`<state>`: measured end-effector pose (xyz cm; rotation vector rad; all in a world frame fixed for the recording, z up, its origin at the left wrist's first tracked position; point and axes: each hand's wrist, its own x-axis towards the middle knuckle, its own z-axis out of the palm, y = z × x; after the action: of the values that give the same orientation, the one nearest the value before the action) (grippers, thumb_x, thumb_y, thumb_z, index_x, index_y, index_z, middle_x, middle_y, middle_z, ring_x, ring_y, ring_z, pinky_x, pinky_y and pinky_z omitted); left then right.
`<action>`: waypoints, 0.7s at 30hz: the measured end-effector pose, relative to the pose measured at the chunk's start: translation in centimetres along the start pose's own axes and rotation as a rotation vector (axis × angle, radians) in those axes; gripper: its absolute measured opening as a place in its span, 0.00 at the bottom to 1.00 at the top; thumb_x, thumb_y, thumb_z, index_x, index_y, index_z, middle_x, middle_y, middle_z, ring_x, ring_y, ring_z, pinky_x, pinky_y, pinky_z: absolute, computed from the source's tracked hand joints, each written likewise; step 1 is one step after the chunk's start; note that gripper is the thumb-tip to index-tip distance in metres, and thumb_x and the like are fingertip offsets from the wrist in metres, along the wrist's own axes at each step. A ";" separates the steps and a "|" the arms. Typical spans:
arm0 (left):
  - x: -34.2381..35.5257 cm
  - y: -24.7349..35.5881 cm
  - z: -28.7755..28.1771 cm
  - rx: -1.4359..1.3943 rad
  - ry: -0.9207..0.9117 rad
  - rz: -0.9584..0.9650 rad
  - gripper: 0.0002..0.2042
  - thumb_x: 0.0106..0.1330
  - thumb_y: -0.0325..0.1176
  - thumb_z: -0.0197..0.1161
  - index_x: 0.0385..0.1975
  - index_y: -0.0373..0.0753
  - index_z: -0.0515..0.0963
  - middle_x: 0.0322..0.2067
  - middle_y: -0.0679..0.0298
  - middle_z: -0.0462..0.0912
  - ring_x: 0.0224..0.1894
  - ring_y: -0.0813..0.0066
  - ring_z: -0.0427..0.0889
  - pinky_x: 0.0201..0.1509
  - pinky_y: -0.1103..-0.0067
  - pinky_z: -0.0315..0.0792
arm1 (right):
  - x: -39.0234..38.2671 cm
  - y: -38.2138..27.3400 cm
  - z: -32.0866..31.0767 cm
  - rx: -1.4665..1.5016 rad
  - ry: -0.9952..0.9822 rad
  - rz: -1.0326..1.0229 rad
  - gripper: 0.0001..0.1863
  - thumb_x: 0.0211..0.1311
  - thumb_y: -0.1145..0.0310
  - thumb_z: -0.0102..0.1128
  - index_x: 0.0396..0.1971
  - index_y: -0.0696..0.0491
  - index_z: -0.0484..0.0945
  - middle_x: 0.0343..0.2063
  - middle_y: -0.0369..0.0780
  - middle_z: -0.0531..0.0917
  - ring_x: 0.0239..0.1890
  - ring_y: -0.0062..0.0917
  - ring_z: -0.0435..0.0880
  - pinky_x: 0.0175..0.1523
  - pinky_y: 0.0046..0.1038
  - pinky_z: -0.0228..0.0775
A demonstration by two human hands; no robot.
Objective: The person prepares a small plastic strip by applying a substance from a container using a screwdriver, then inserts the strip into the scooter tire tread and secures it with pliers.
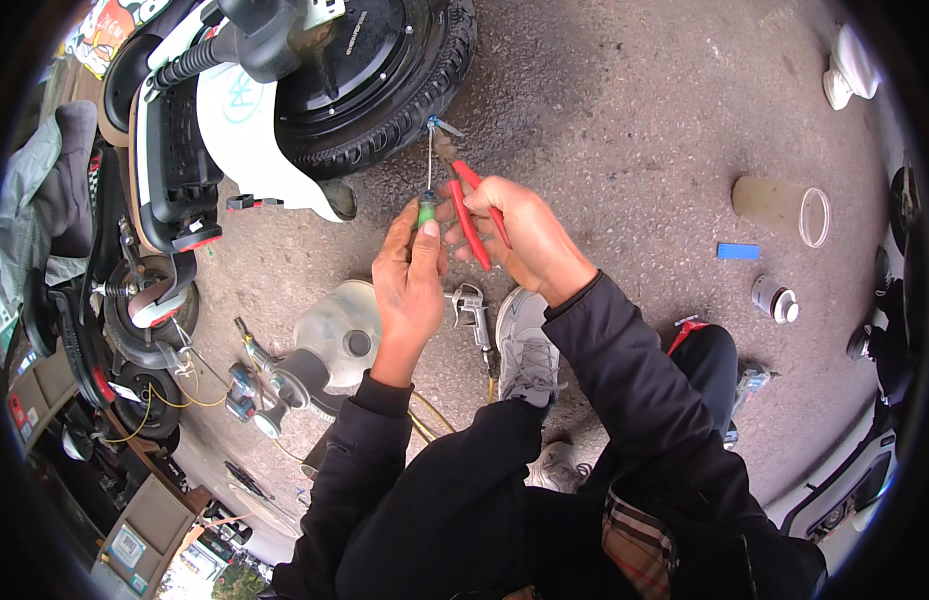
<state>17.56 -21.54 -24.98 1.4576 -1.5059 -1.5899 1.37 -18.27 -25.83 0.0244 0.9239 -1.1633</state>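
Note:
My left hand [409, 275] pinches a small green-capped part [425, 212] between thumb and fingers, from which a thin wire [430, 160] runs up. My right hand [519, 235] grips red-handled pliers [464, 195], whose jaws point up and close on the wire's top end [440, 130]. Both hands meet in front of a scooter's black rear tyre [404, 110]. Both of my forearms wear black sleeves.
A white and black scooter [234, 110] lies tipped at the upper left. On the rough ground sit a clear jug [336, 330], an air blow gun [472, 310], an overturned plastic cup [782, 208], a blue strip [737, 251] and a small can [774, 299]. My grey shoe [527, 350] is below the hands.

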 end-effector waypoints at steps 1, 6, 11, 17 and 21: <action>0.0 0.0 0.0 0.012 0.005 0.002 0.22 0.81 0.35 0.55 0.67 0.27 0.71 0.30 0.71 0.76 0.27 0.88 0.69 0.30 0.86 0.66 | 0.1 0.0 0.1 -0.022 0.000 -0.003 0.24 0.70 0.61 0.49 0.59 0.62 0.74 0.46 0.43 0.84 0.43 0.26 0.82 0.50 0.32 0.74; -0.1 -0.1 0.0 0.066 0.031 0.046 0.21 0.80 0.36 0.57 0.66 0.29 0.73 0.29 0.71 0.76 0.27 0.88 0.69 0.28 0.85 0.65 | 0.4 -0.1 0.3 -0.047 0.016 -0.011 0.23 0.71 0.61 0.49 0.59 0.61 0.75 0.45 0.40 0.84 0.41 0.23 0.81 0.47 0.29 0.74; -0.1 0.0 -0.2 0.074 0.023 0.042 0.21 0.80 0.36 0.57 0.66 0.29 0.73 0.29 0.71 0.75 0.27 0.88 0.69 0.28 0.85 0.65 | 0.6 0.0 0.2 -0.063 0.021 -0.018 0.23 0.72 0.61 0.49 0.58 0.61 0.75 0.44 0.39 0.84 0.40 0.22 0.81 0.46 0.28 0.73; -0.5 -0.3 -0.3 0.082 0.032 0.052 0.21 0.80 0.35 0.56 0.66 0.30 0.73 0.29 0.71 0.76 0.27 0.88 0.69 0.30 0.86 0.65 | 0.7 -0.1 0.2 -0.074 0.020 -0.010 0.22 0.71 0.62 0.52 0.57 0.61 0.75 0.44 0.39 0.84 0.40 0.23 0.81 0.45 0.29 0.74; -0.5 -0.8 -0.7 0.151 0.050 0.069 0.22 0.80 0.36 0.56 0.67 0.29 0.72 0.31 0.70 0.77 0.29 0.88 0.70 0.31 0.86 0.65 | 0.9 0.2 0.5 -0.087 0.025 -0.010 0.22 0.72 0.62 0.52 0.57 0.61 0.75 0.43 0.40 0.84 0.39 0.23 0.81 0.44 0.29 0.75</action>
<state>18.60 -21.16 -25.38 1.4970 -1.6594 -1.4157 1.92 -19.07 -26.18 -0.0358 0.9968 -1.1335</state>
